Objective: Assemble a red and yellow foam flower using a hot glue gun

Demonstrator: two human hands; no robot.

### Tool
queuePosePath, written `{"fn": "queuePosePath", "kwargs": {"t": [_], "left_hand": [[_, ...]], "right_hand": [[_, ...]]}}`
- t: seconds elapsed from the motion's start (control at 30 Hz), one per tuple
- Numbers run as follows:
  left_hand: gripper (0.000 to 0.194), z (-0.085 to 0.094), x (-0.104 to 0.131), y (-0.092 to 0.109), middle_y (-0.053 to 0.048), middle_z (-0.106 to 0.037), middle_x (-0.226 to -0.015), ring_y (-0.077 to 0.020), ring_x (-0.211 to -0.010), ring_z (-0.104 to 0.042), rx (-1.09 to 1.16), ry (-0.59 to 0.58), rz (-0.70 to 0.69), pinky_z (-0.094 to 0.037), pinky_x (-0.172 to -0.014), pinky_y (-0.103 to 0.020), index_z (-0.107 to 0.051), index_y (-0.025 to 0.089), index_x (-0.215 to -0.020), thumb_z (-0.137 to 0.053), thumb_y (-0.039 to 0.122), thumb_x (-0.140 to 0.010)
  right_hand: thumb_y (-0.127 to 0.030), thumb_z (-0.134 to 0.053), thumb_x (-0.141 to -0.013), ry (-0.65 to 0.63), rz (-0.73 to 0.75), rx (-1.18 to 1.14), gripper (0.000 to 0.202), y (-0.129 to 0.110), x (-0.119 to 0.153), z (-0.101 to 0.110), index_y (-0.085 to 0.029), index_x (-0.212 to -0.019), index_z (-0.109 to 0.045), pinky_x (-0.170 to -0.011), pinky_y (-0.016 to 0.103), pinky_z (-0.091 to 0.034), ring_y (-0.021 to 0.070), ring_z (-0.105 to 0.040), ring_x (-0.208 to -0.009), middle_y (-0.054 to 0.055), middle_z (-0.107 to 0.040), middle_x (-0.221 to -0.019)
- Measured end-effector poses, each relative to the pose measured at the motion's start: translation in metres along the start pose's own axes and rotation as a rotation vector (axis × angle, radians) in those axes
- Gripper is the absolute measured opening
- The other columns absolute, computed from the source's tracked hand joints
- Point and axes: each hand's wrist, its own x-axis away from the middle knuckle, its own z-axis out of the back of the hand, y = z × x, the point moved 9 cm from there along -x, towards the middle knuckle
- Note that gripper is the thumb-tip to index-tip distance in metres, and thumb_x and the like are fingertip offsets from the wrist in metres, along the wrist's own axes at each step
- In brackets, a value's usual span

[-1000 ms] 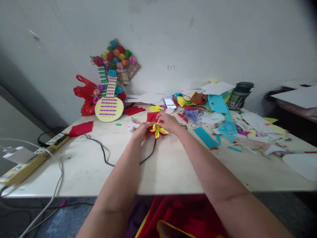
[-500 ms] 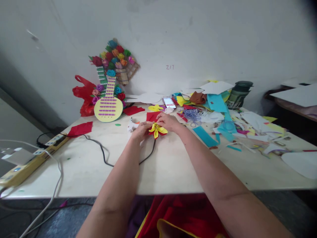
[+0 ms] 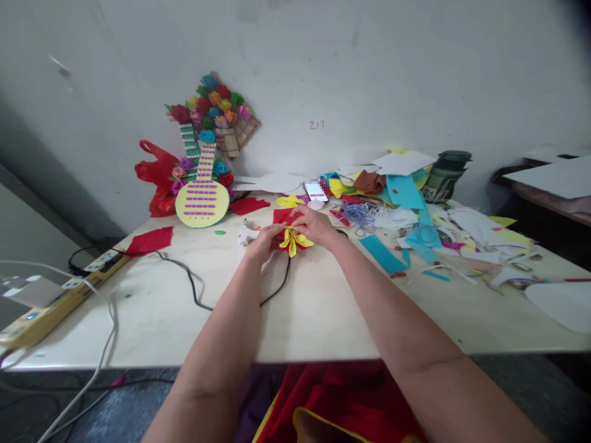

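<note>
A yellow flower with red petals beneath it (image 3: 292, 242) is between my two hands at the middle of the table. My left hand (image 3: 266, 242) pinches its upper left side. From the right, my right hand (image 3: 313, 226) has its fingers closed on the flower's upper edge. Red paper (image 3: 283, 216) lies just behind the flower. A white object with an orange part, perhaps a glue gun (image 3: 247, 232), rests left of my left hand, and a black cord (image 3: 282, 284) runs below the flower.
A yellow paper guitar (image 3: 202, 203) and paper flowers (image 3: 215, 101) stand at the back left. A power strip (image 3: 50, 307) lies along the left edge. Paper scraps (image 3: 480, 231), blue strips (image 3: 382, 254), string (image 3: 360, 215), a phone (image 3: 316, 191) and a dark bottle (image 3: 446, 176) are to the right and back.
The flower has shifted and turned slightly between my hands. My fingers have moved a little closer together over it.
</note>
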Motion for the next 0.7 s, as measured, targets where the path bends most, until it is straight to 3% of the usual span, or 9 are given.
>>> {"fn": "queuePosePath", "kwargs": {"t": [0.33,0.7], "left_hand": [[0.024,0.0014,-0.0012,-0.0022,0.002,-0.049,-0.051,-0.0091,-0.046,-0.045,0.072,0.058,-0.001,-0.031,-0.042,-0.022,-0.057,0.014,-0.062,-0.073,0.03,-0.055],[0.023,-0.0015,0.0017,0.0028,-0.001,-0.057,-0.061,-0.0115,-0.052,-0.051,0.128,0.026,-0.023,-0.036,-0.043,-0.022,-0.061,0.014,-0.069,-0.07,0.031,-0.056]], "right_hand": [[-0.02,-0.056,-0.08,-0.01,-0.034,0.032,0.015,-0.0083,-0.0006,0.0033,-0.022,-0.076,-0.071,-0.063,0.025,-0.038,0.0134,-0.058,-0.084,-0.001,-0.063,-0.109],[-0.011,-0.057,-0.075,0.065,-0.128,-0.167,0.012,-0.0008,-0.004,0.0063,-0.016,-0.068,-0.065,-0.072,0.025,-0.042,0.0139,-0.057,-0.091,0.004,-0.062,-0.102]]}}
